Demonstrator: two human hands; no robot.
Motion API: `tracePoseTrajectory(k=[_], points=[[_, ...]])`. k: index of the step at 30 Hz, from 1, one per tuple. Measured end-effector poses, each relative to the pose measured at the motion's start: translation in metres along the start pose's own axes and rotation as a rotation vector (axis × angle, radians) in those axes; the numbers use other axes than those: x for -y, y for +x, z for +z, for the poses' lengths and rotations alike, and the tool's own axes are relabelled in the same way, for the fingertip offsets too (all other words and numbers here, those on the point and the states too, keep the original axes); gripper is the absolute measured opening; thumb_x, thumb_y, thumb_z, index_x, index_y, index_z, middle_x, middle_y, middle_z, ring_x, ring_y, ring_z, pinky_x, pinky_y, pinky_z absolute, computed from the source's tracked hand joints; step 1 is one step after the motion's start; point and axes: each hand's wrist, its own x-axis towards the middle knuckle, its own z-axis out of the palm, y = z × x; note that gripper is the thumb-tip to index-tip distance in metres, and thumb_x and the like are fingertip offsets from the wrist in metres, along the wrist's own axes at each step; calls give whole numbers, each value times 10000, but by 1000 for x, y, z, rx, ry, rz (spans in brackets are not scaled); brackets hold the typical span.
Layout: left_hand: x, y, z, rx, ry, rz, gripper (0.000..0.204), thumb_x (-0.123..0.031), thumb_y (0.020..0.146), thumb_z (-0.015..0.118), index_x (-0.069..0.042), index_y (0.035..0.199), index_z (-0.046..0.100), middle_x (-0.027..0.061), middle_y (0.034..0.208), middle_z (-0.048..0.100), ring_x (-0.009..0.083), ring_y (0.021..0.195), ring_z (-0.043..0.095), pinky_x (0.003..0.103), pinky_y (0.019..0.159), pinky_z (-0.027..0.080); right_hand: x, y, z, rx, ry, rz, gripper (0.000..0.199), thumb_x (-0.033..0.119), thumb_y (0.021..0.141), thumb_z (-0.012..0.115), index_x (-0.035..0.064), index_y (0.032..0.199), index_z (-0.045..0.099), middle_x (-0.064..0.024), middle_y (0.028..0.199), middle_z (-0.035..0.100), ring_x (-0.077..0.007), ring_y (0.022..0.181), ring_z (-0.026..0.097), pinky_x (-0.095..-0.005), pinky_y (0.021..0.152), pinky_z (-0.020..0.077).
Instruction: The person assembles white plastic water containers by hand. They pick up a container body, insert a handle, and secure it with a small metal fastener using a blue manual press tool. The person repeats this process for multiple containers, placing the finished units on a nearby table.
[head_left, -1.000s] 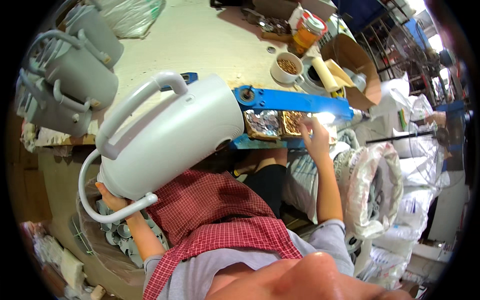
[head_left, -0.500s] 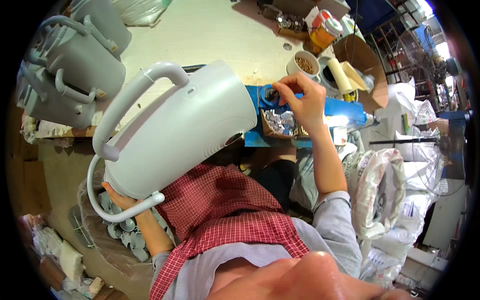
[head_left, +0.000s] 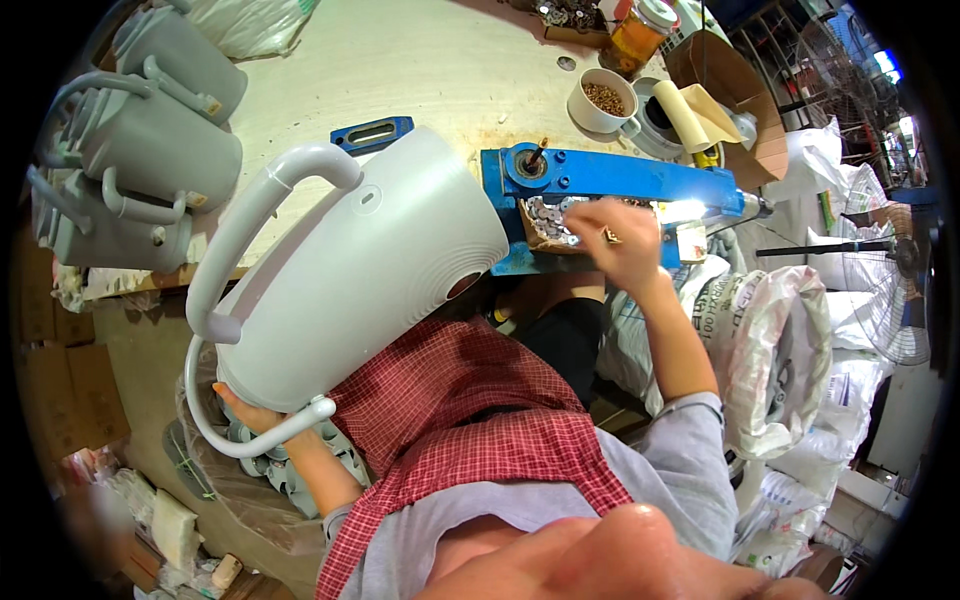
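Left hand has the big white kettle body propped on the lap, base end cupped from underneath, fingers closed round the bottom rim near the lower loop; open mouth points toward the blue press bolted on the counter. Right hand is over the small tray of silvery parts just under the press arm; fingers pinched together, looks like a small piece is in that grip, but it's too tiny to tell for sure. My take: keep the shell steady against the apron so it doesn't roll; pick one piece only, check which way it faces before moving it. More grey kettle bodies stacked at the left; cup of small bits sits behind the press.
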Motion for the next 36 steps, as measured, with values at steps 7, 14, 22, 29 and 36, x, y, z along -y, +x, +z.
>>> tracePoseTrajectory(k=[7,14,22,29,36], points=[[-3,-2,13,33,51,26,618,-498,1044,267,4,1325,495,130,1260,584,233,1117,591,400,969,492,-51,-22,45,351,-497,145,147,172,841,646,111,966,693,-81,994,696,-276,912,658,-414,810,527],[-2,-8,25,9,30,-45,607,-491,1044,296,14,1300,514,129,1246,595,224,1094,602,377,946,498,-52,-33,31,233,-530,53,113,129,781,655,120,875,716,-44,1004,687,-243,997,634,-376,868,507],[8,3,20,19,101,-24,573,-483,1048,300,-6,1249,547,113,1206,615,201,1059,611,364,925,495,-32,-31,-2,128,-435,150,111,126,800,665,112,896,719,-75,828,700,-276,705,678,-395,727,544],[23,14,14,-5,108,-45,584,-486,1042,336,16,1227,573,115,1155,643,204,1027,626,358,915,494,-45,-28,8,236,-540,129,73,123,805,655,100,856,701,-94,890,714,-288,828,684,-386,752,529],[30,25,-4,3,64,-81,574,-483,1036,355,15,1226,568,121,1172,636,203,1034,631,357,908,508,-23,-26,-11,128,-446,25,229,-25,712,717,66,922,702,-91,943,716,-261,827,685,-351,753,542]])
